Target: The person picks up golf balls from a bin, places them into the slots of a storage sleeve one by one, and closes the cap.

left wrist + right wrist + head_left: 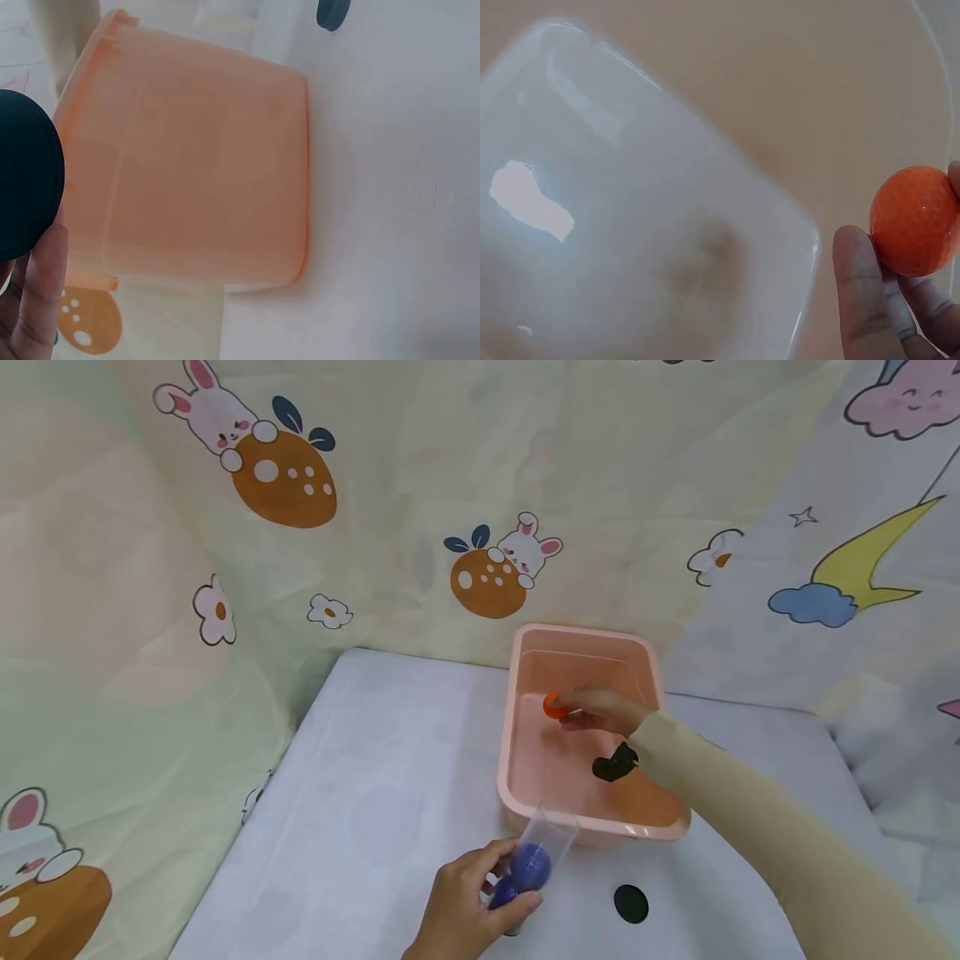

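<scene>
My left hand [468, 897] grips a clear tube [553, 828] that leans up and to the right, just in front of the pink basin's near rim. Two blue-purple balls [530, 866] sit inside the tube, the lower one partly covered by fingers. In the left wrist view a dark green round end [30, 176] of the tube shows above the fingers. Over the inside of the pink basin [507, 752], my right hand [603, 708] pinches an orange ball [913, 221] between thumb and fingers. The basin floor lies below it in the right wrist view.
A dark round disc [631, 903] lies on the white table [375, 810], near the basin's front and right of the tube. Behind the table hangs a printed cloth [390, 510] with rabbits and flowers. A small black item [615, 762] is by the right wrist.
</scene>
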A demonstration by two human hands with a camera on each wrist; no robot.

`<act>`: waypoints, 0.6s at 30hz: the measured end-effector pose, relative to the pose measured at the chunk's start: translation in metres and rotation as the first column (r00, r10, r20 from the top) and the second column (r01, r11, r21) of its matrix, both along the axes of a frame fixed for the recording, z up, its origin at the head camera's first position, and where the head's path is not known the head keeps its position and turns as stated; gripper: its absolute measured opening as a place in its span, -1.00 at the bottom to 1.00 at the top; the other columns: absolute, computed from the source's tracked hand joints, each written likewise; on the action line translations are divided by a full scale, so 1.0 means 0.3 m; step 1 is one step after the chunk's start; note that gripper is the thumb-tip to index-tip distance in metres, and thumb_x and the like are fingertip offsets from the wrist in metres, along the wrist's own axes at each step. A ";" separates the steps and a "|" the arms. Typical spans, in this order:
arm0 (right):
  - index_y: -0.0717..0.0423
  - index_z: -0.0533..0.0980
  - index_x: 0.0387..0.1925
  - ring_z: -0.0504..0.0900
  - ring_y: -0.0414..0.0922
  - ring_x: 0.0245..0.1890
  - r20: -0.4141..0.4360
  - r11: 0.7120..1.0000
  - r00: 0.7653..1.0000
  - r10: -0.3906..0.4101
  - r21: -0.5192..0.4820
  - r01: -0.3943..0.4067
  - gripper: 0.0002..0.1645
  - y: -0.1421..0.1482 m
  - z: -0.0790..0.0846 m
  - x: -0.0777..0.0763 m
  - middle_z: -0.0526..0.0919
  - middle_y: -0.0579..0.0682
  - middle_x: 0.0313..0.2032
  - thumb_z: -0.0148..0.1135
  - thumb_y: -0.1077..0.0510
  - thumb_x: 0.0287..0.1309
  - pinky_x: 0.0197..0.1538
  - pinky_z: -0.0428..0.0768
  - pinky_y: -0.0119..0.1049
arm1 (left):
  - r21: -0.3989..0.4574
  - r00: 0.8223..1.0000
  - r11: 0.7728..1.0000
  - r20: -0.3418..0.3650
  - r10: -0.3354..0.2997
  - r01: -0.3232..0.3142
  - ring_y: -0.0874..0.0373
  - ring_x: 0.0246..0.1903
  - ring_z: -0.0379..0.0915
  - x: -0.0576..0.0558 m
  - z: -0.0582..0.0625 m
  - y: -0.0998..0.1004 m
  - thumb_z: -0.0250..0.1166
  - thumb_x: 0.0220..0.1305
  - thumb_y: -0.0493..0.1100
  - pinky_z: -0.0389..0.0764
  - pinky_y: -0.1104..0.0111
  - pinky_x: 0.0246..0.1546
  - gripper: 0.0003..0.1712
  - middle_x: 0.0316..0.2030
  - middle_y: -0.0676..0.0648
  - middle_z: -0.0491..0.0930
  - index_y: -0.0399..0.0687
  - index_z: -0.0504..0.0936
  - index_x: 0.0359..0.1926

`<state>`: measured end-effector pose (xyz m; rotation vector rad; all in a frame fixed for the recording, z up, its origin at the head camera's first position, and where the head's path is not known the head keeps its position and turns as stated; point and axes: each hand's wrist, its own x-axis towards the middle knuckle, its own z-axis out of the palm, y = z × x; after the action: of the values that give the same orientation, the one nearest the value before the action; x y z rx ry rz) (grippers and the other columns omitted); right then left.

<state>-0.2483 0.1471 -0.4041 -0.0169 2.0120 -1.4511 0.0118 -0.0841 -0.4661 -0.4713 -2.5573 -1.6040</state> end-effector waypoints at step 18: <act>0.36 0.56 -0.04 0.78 -0.08 -0.20 0.030 0.997 0.999 0.041 0.070 -0.043 -0.72 0.007 0.113 0.086 0.70 0.15 -0.05 0.32 0.16 0.49 0.04 0.78 -0.23 | 0.009 0.999 1.000 -0.034 0.008 -0.008 0.45 -0.34 0.52 -0.009 -0.014 0.012 0.52 0.36 0.14 0.66 0.49 -0.42 -0.45 -0.29 0.11 0.71 -0.13 0.73 0.17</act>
<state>-0.2224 0.1493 -0.3701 -0.0080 2.0264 -1.3470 0.0091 -0.0806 -0.4704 -0.4827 -2.5232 -1.5902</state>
